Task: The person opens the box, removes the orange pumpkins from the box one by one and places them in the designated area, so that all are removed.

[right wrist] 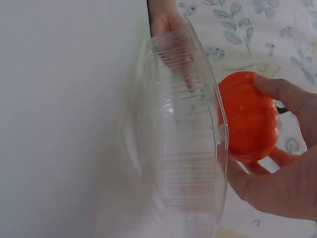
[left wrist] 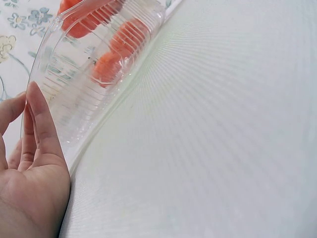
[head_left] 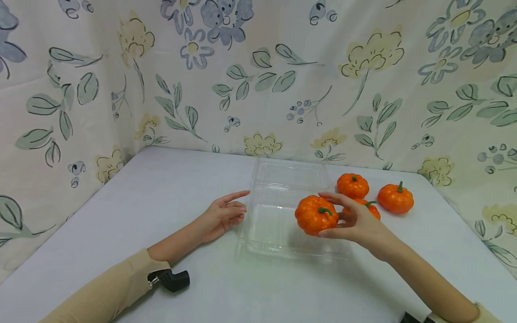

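Note:
In the head view, my right hand (head_left: 365, 226) grips a small orange pumpkin (head_left: 312, 214) with a green stem, thumb and fingers on its sides. The pumpkin is over the right part of a clear plastic clamshell box (head_left: 258, 226), which lies open with its lid toward the back. The right wrist view shows the held pumpkin (right wrist: 247, 116) just above the box's rim (right wrist: 220, 129). My left hand (head_left: 221, 218) rests beside the box's left wall, index finger extended and the others loosely bent. Whether it touches the wall is hard to tell.
To the right of the box sit an orange pumpkin (head_left: 352, 185) at the back, another (head_left: 396, 198) farther right, and a third (head_left: 370, 208) partly behind my right hand. A flowered cloth (head_left: 242, 103) hangs behind and beside the white table (head_left: 161, 188).

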`<state>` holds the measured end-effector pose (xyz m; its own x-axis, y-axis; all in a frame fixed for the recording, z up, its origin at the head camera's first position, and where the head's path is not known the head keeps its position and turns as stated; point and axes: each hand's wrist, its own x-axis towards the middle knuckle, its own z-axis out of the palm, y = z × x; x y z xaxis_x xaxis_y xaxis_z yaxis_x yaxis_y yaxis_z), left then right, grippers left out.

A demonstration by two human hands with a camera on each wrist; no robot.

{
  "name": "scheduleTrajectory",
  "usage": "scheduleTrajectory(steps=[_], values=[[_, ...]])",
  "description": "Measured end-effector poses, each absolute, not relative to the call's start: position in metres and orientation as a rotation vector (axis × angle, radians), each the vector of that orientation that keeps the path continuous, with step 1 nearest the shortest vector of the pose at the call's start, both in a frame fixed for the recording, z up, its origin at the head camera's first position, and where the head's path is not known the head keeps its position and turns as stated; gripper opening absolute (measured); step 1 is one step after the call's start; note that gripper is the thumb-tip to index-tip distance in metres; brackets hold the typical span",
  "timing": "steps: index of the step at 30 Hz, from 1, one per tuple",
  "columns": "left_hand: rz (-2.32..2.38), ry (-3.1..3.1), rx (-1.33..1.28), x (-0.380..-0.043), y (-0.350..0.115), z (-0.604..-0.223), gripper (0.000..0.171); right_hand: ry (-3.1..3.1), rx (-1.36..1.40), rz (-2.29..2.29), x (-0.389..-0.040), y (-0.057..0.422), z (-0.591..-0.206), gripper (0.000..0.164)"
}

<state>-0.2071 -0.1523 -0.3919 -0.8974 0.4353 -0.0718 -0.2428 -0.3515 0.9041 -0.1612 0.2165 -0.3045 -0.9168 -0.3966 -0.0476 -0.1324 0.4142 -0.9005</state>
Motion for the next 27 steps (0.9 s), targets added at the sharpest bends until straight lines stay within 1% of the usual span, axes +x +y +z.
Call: scheduleTrajectory(steps=[7, 27], values=[[2.276, 1.472, 0.279, -0.207, -0.153, -0.392, 0.063, 2.449, -0.408, -1.512, -0.158, 0.223, -0.301, 0.081], [2.283, 1.462, 0.272, -0.207, -0.154, -0.393, 0.064, 2.488, -0.438, -1.488, -0.155, 0.240, -0.303, 0.078]])
